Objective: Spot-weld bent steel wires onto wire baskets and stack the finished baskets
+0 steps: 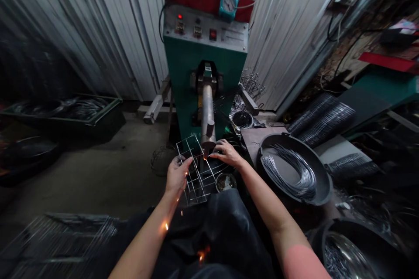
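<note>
Below the electrode arm (207, 113) of a green spot welding machine (183, 69) is a wire rack (194, 178) of thin metal rods. The fingers of my left hand (177, 175) are closed on its left side. My right hand (226, 153) reaches in from the right, fingers pinched close to the electrode tip (205, 152); whatever they hold is too small to make out. An orange glow shows at the tip, and sparks fly down past my left forearm onto the dark apron (225, 218).
To the right, a black pan (322, 174) holds a coil of curved wires (294, 178). Further down, another basin (347, 253) contains small metal pieces. A small bowl (225, 182) sits near my knee. On the left are a green bin (98, 117) and stacked wire racks (65, 235).
</note>
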Motion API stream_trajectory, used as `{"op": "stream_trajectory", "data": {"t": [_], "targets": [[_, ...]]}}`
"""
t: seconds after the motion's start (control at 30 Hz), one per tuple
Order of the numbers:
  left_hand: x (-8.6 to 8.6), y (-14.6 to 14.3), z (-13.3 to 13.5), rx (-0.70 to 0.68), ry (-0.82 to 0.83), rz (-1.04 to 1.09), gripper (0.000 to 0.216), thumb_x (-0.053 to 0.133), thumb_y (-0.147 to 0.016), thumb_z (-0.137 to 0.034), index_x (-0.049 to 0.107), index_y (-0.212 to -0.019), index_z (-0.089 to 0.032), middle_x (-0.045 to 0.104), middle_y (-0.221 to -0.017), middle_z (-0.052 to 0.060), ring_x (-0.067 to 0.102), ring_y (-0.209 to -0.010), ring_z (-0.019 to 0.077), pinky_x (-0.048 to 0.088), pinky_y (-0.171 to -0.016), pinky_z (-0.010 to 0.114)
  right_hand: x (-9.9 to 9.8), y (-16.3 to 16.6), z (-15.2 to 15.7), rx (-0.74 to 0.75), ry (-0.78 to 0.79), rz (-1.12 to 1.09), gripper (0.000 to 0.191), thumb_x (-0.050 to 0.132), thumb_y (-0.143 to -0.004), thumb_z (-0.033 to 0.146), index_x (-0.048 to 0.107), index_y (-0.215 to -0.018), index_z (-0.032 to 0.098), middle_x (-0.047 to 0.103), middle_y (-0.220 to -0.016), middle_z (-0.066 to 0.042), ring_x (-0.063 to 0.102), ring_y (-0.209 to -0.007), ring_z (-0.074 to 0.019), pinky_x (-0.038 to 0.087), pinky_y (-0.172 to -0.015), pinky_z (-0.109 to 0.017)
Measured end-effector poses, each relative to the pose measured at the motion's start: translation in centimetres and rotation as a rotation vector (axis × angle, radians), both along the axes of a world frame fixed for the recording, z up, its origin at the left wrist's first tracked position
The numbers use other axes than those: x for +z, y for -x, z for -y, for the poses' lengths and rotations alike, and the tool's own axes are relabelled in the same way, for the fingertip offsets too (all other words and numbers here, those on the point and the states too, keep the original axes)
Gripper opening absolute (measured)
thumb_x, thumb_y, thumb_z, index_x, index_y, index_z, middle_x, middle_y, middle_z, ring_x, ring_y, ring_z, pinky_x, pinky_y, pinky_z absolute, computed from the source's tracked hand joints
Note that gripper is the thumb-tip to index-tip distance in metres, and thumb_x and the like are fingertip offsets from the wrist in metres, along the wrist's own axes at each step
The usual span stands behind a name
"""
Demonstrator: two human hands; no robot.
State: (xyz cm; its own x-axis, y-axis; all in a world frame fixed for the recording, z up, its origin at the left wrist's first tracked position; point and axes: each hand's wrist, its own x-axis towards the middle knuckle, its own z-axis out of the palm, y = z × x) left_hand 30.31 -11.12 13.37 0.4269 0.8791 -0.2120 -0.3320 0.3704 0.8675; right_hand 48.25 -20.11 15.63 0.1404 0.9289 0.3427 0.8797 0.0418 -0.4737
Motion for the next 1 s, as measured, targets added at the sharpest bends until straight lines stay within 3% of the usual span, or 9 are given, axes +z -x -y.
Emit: {"op": "stream_trajectory", "data": {"t": [0.4,0.6,0.8,1.0], "targets": [[-0.3,-0.1,-0.4,-0.056,-0.069,-0.005,0.046,0.081,-0.039,-0.034,0.048,-0.066,-0.017,0.046,-0.049,-0.008,0.036,-0.041,0.0044,0.027,-0.041,0.017,0.0,-0.2,-0.2,-0.055,0.080,-0.007,0.015,0.069,-0.073,0.030,0.067,-0.081,0.017,0.062,-0.102,-0.006,0.047,-0.099,-0.0191,0.040,-0.086,-0.032],[-0.4,-0.1,-0.6,-0.077,-0.099,-0.028,0.049,0.080,-0.037,-0.038,0.046,-0.065,-0.017,0.044,-0.047,-0.009,0.035,-0.040,0.0040,0.025,-0.041,0.017,0.6,0.2,-0.1,-0.076,0.134,-0.016,0.015,0.069,-0.073,0.029,0.067,-0.080,0.016,0.064,-0.098,-0.007,0.049,-0.098,-0.0189,0.041,-0.085,-0.031],[0.0,0.2,-0.7,-0.126,-0.117,-0.043,0.047,0.080,-0.042,-0.038,0.048,-0.068,-0.016,0.044,-0.050,-0.008,0.036,-0.042,0.0040,0.027,-0.042,0.016,0.8,0.5,0.2,-0.083,0.097,0.021,0.017,0.067,-0.075,0.033,0.067,-0.081,0.017,0.063,-0.099,-0.007,0.051,-0.097,-0.0190,0.042,-0.083,-0.032],[-0.7,4.0,0.2,-0.165,-0.167,-0.040,0.040,0.081,-0.048,-0.033,0.051,-0.068,-0.016,0.047,-0.058,-0.007,0.042,-0.051,0.0046,0.034,-0.048,0.015,1.1,3.7,3.4,-0.013,0.054,0.099,0.018,0.067,-0.075,0.030,0.065,-0.088,0.017,0.062,-0.103,-0.009,0.053,-0.097,-0.0198,0.045,-0.081,-0.032]]}}
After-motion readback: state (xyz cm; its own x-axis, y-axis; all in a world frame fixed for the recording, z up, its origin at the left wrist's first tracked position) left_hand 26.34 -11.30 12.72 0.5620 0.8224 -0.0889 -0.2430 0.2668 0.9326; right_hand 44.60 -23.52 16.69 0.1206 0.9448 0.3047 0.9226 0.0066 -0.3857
